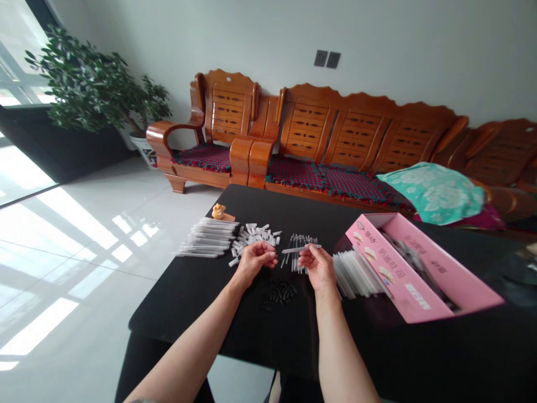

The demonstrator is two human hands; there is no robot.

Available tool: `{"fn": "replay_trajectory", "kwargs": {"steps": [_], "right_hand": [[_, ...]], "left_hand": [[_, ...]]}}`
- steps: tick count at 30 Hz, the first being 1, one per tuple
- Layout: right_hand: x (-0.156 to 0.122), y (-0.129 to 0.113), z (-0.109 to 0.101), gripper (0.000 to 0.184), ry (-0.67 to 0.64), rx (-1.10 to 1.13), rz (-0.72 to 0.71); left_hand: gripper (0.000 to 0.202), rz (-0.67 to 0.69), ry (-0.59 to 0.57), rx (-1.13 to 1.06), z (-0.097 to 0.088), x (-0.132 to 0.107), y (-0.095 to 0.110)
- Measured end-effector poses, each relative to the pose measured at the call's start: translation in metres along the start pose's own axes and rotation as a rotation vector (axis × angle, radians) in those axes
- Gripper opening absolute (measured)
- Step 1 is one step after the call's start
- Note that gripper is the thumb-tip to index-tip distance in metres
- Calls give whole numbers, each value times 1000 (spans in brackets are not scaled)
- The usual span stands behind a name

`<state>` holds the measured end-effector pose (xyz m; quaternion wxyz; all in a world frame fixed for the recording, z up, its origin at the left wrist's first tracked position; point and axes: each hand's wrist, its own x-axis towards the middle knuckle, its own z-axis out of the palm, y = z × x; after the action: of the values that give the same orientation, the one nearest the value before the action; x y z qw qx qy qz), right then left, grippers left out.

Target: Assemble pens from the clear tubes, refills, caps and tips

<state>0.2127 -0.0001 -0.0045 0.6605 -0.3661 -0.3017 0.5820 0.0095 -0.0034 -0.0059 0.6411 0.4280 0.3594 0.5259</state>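
Pinching a slim clear plastic tube (301,249), the right hand (319,267) is gripping it crosswise above a cluster of thin clear tubes (297,263); the curled left hand (255,262) is sitting just below small white plastic caps (255,237), its contents hidden.

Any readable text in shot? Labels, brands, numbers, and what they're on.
Pink cardboard box: printed characters along its long side, upside down in this view, too blurred to quote.
Round logo near the box's corner: too small to read.
No legible text shows on anything else in view.
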Motion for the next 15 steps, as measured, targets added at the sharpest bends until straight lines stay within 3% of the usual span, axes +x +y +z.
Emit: {"fn": "replay_trajectory", "kwargs": {"steps": [15], "right_hand": [[-2, 2, 7, 26, -25, -71, 13]], "left_hand": [[33, 2, -15, 35, 2, -1, -1]]}}
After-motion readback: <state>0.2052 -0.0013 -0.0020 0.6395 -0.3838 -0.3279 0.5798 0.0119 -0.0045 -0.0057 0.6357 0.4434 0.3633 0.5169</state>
